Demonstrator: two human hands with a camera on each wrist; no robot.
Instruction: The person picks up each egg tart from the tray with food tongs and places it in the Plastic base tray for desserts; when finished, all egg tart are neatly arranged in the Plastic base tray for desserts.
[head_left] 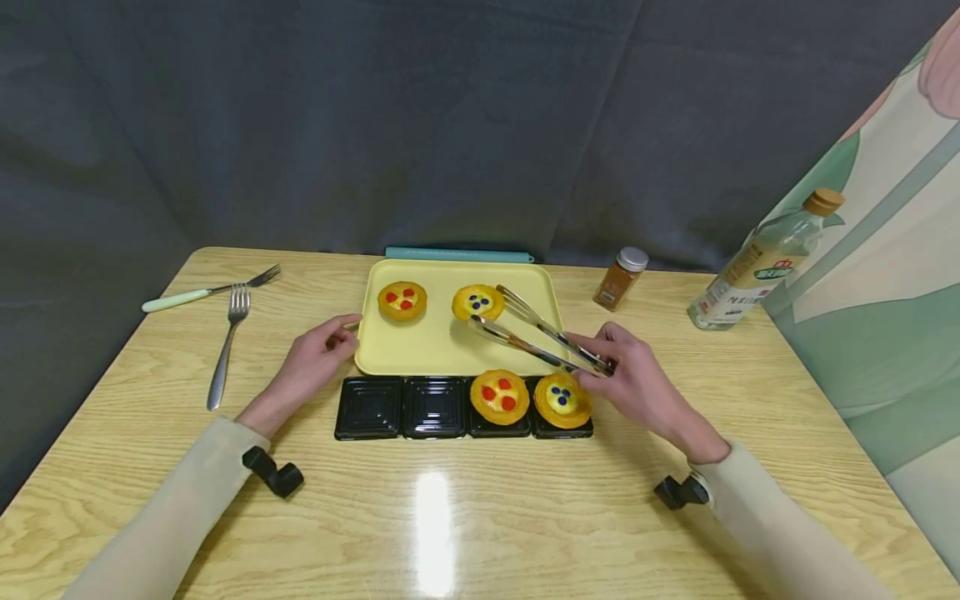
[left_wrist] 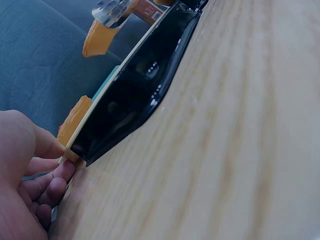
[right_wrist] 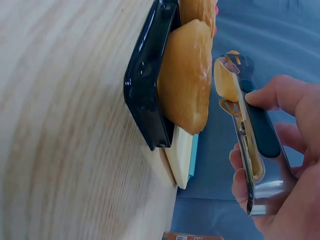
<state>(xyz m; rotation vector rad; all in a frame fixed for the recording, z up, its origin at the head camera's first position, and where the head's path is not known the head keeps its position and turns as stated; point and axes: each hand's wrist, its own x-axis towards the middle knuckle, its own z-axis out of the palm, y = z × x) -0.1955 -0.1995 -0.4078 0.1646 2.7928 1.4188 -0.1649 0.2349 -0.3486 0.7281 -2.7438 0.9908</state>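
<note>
My right hand [head_left: 633,375] grips metal tongs [right_wrist: 260,125] with dark green handle pads. Between the tong tips is an egg tart with blue berries [head_left: 478,302], which in the left wrist view hangs above the pale yellow tray [head_left: 420,354]. My left hand [head_left: 318,360] pinches the tray's left edge between thumb and fingers. A tart with red pieces [head_left: 402,301] lies at the tray's left. In front stands a black four-part container [head_left: 369,408]; its third compartment holds a red-topped tart [head_left: 499,397], its rightmost a blue-topped tart [head_left: 562,400].
Two forks lie at the left, one green-handled [head_left: 176,301] and one all metal [head_left: 225,358]. A spice jar [head_left: 619,282] and a tall glass bottle [head_left: 761,267] stand at the right. A teal strip [head_left: 459,255] lies behind the tray, before a dark curtain [head_left: 375,125].
</note>
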